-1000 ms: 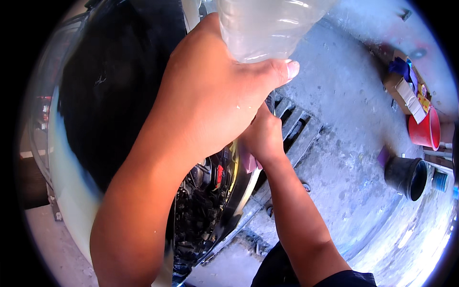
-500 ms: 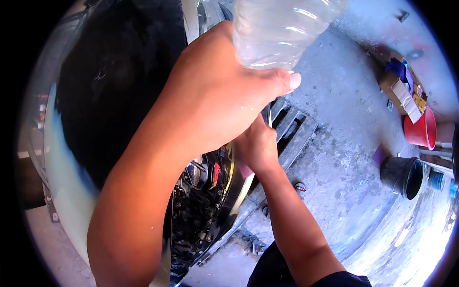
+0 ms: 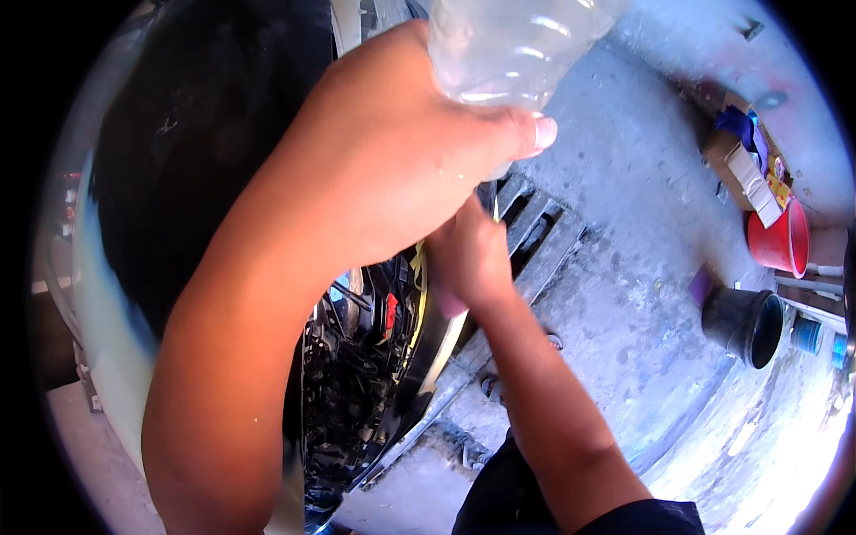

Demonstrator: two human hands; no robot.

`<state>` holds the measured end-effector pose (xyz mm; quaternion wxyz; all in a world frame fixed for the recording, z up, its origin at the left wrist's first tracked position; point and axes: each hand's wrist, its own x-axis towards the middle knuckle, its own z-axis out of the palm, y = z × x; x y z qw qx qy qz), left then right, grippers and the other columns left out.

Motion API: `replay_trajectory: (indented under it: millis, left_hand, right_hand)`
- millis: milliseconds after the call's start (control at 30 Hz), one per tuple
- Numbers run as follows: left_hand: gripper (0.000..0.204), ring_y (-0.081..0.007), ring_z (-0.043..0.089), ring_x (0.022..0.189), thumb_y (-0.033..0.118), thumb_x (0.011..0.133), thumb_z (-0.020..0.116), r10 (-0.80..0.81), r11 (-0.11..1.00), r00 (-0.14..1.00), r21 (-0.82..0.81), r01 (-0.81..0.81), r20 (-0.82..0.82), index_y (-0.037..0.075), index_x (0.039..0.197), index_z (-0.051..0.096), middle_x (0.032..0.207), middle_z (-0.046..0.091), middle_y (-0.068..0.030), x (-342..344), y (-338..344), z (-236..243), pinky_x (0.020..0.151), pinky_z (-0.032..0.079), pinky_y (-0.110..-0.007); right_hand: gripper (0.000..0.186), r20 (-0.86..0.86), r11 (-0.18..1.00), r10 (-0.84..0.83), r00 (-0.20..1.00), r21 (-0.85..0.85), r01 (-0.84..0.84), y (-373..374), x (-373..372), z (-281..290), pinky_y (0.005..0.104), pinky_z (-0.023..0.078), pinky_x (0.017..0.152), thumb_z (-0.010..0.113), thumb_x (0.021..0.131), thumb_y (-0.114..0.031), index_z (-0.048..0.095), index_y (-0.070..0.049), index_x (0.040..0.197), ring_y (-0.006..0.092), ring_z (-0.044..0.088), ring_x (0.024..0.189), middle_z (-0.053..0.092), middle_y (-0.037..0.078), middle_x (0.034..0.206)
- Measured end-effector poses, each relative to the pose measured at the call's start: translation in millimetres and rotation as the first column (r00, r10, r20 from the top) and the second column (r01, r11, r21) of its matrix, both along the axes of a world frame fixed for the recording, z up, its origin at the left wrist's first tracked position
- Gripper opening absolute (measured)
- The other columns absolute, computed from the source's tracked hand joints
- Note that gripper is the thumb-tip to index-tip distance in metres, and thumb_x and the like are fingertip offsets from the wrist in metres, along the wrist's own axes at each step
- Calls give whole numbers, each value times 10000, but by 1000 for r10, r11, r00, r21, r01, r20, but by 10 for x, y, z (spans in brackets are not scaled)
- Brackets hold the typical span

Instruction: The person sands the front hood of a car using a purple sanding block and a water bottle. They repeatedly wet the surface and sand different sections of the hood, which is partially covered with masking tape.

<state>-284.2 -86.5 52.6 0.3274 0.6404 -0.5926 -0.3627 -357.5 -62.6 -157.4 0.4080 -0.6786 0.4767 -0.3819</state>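
My left hand (image 3: 401, 134) is wrapped round a clear, ribbed plastic bottle (image 3: 522, 53), thumb along its lower end, high in front of me. The bottle is tilted with its body upward; its neck is mostly hidden by the hand. Below and behind it, my right hand (image 3: 477, 250) presses a pinkish-purple sheet or pad (image 3: 450, 301) against the car's outer front panel (image 3: 452, 343). Its fingers are partly hidden by my left hand and look closed round that piece. Yellow tape (image 3: 419, 308) runs along the panel's inner edge.
A dark hood (image 3: 209, 134) stands raised at left, over the engine bay (image 3: 352, 392). A floor drain grate (image 3: 539, 232) lies beyond the panel. At right are a black bucket (image 3: 731, 325), a purple sheet (image 3: 701, 283), a red bucket (image 3: 777, 239) and a cardboard box (image 3: 731, 165).
The left hand and bottle have shifted slightly up and left in the picture. My right hand has moved a little up along the panel, blurred by motion; the whole view has shifted slightly.
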Motion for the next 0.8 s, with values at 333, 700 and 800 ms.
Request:
replay_trajectory:
  millis: [333,700,800]
  left_hand:
    - [361,-123,668,792,66,926,625,-23,940,955,318,121,-294,1,1271,538,992,671,-88,-53,-43,325,706,540,-273]
    - [325,-173,669,848,84,930,608,-112,964,974,217,154,-196,-55,1216,542,957,683,-121,-126,23,242,773,523,-326]
    - [297,-184,664,860,103,933,597,-182,909,884,267,318,-431,-67,1174,560,897,686,-116,-15,-91,425,751,516,-327]
  right_hand:
    - [160,27,999,-10,1000,-40,11,131,-35,-4,507,524,623,673,822,-57,521,-43,872,419,647,633,624,201,669]
    - [229,-35,998,63,997,32,-62,-22,-131,-10,480,550,699,688,818,-117,566,1,971,420,673,755,672,244,793]
    - [191,-10,984,87,996,-156,-87,-461,-167,-20,467,553,701,703,817,-109,547,-29,893,409,686,753,670,227,753]
